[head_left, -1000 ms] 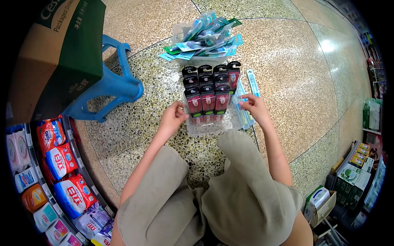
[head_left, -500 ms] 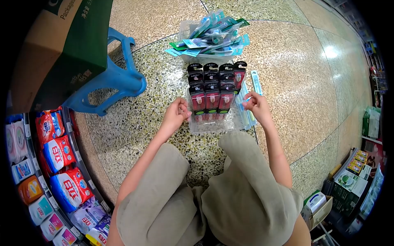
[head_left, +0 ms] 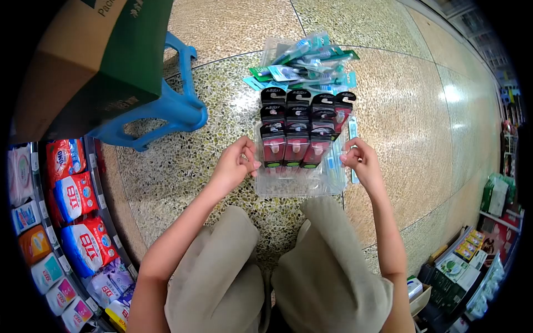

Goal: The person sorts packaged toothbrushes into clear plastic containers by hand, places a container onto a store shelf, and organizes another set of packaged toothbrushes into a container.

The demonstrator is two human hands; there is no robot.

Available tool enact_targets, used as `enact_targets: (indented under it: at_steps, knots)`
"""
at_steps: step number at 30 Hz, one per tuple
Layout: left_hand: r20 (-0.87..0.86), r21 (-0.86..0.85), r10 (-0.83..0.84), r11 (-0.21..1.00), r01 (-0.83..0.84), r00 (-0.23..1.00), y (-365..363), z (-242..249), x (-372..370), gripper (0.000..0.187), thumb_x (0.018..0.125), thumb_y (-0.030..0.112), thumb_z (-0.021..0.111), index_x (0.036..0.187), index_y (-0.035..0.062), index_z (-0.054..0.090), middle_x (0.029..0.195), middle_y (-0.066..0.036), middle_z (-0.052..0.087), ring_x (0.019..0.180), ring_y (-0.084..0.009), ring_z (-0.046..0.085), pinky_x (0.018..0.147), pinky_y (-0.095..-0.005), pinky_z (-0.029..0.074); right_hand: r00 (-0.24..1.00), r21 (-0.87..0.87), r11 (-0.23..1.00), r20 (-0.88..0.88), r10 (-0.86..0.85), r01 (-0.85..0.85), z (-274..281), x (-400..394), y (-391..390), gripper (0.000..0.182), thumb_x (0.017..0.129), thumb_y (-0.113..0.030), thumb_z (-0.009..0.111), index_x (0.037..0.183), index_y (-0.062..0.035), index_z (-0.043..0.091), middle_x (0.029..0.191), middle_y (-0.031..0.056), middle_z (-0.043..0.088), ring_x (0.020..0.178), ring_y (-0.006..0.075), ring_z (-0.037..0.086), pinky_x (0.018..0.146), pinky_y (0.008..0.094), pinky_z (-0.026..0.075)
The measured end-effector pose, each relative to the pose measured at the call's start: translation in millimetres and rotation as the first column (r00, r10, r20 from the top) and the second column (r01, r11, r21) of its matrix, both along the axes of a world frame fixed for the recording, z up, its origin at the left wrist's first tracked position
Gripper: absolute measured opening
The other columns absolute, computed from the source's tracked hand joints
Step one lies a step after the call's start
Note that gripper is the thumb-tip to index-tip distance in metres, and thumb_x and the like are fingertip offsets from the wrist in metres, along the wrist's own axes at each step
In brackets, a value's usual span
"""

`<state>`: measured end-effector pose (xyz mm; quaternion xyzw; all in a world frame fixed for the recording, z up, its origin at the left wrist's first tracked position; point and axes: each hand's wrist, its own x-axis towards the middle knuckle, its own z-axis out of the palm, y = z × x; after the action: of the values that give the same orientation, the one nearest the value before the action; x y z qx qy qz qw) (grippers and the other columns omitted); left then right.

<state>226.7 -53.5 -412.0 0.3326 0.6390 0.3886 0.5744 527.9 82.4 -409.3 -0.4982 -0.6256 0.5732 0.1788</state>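
A clear plastic tray on the floor holds several black-and-red blister packs, standing in rows toward its far side. My left hand pinches the tray's left edge between thumb and fingers. At the opposite edge, my right hand has its fingers curled and pressed together. Blue toothbrush packs lie along the right side, partly seen through the plastic. Beyond the tray, a second clear container is heaped with toothbrush packs in blue and green wrappers.
A blue plastic stool stands at the left under a large green and brown box. Detergent packs fill a shelf at the lower left. Boxes stand at the lower right. My knees are just below the tray.
The view has shifted, so the tray and containers appear lower and further right. Both hands remain at the tray's sides, and the blister packs look tilted slightly more upright.
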Motion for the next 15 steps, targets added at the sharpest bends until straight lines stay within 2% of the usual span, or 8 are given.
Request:
enact_targets:
  at_steps: [4, 8, 10, 15]
  knots:
    - [-0.022, -0.012, -0.017, 1.000, 0.017, 1.000, 3.4, 50.6, -9.8, 0.025, 0.081, -0.010, 0.063, 0.096, 0.0008, 0.047, 0.076, -0.005, 0.054, 0.062, -0.0148, 0.063, 0.054, -0.0268, 0.046, 0.999, -0.074, 0.997, 0.018, 0.027, -0.026, 49.2, -8.9, 10.0, 0.019, 0.083, 0.001, 0.071, 0.093, -0.0033, 0.056, 0.057, -0.0049, 0.046, 0.055, 0.0027, 0.042, 0.055, 0.0207, 0.038]
    - [-0.010, -0.042, -0.015, 0.999, 0.015, 1.000, 5.7, 124.1, -18.1, 0.026, 0.081, -0.010, 0.064, 0.098, 0.0013, 0.047, 0.079, -0.004, 0.053, 0.065, -0.0132, 0.062, 0.058, -0.0249, 0.048, 0.999, -0.117, 0.992, 0.009, 0.044, -0.043, 118.9, -19.3, 18.7, 0.018, 0.083, 0.001, 0.071, 0.093, -0.0035, 0.056, 0.057, -0.0051, 0.049, 0.056, 0.0023, 0.047, 0.056, 0.0207, 0.039]
    - [-0.002, -0.041, -0.001, 0.999, 0.001, 1.000, 4.2, 168.7, -20.5, 0.026, 0.081, -0.011, 0.063, 0.097, 0.0013, 0.046, 0.079, -0.004, 0.052, 0.065, -0.0132, 0.061, 0.058, -0.0251, 0.048, 0.993, -0.107, 0.990, 0.053, 0.102, -0.095, 163.9, -22.2, 26.5, 0.018, 0.083, 0.001, 0.071, 0.092, -0.0034, 0.056, 0.058, -0.0047, 0.052, 0.058, 0.0023, 0.049, 0.057, 0.0205, 0.040]
    - [0.019, 0.003, 0.034, 0.999, -0.034, 0.999, 8.4, 300.3, -32.9, 0.026, 0.081, -0.011, 0.063, 0.097, 0.0011, 0.046, 0.079, -0.004, 0.051, 0.065, -0.0126, 0.061, 0.058, -0.0249, 0.049, 0.992, -0.164, 0.979, 0.011, 0.127, -0.124, 305.1, -37.7, 41.9, 0.020, 0.081, 0.001, 0.073, 0.092, -0.0031, 0.056, 0.060, -0.0029, 0.056, 0.060, 0.0030, 0.052, 0.058, 0.0206, 0.041]
